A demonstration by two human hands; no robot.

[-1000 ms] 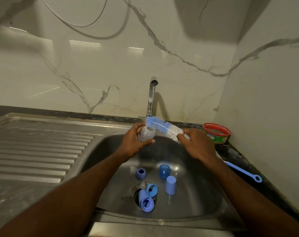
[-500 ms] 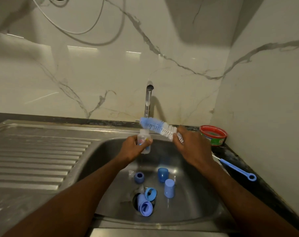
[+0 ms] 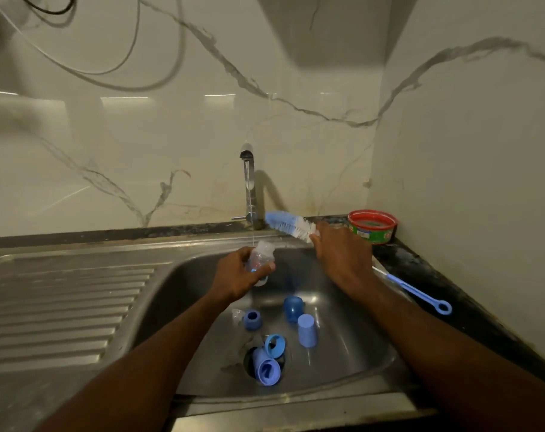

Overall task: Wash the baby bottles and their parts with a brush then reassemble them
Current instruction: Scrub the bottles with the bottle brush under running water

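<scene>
Left hand (image 3: 236,275) gripping bottle (image 3: 260,260) under tap (image 3: 248,182) stream. Right hand (image 3: 339,254) clamped on brush (image 3: 288,224), bristles at 1 o'clock of bottle. Blue caps (image 3: 307,330) loose in sink (image 3: 358,353).

White marble-look wall panels (image 3: 115,145) with grey veins meet in a corner behind a stainless-steel sink (image 3: 352,366), its ribbed drainboard (image 3: 62,300) stretching to the left edge. A chrome tap (image 3: 248,182) rises at the sink's back rim. Dark stone tabletop (image 3: 420,269) runs along the right wall (image 3: 470,182). Cables (image 3: 115,70) loop across the upper left, where strip lights reflect.
</scene>
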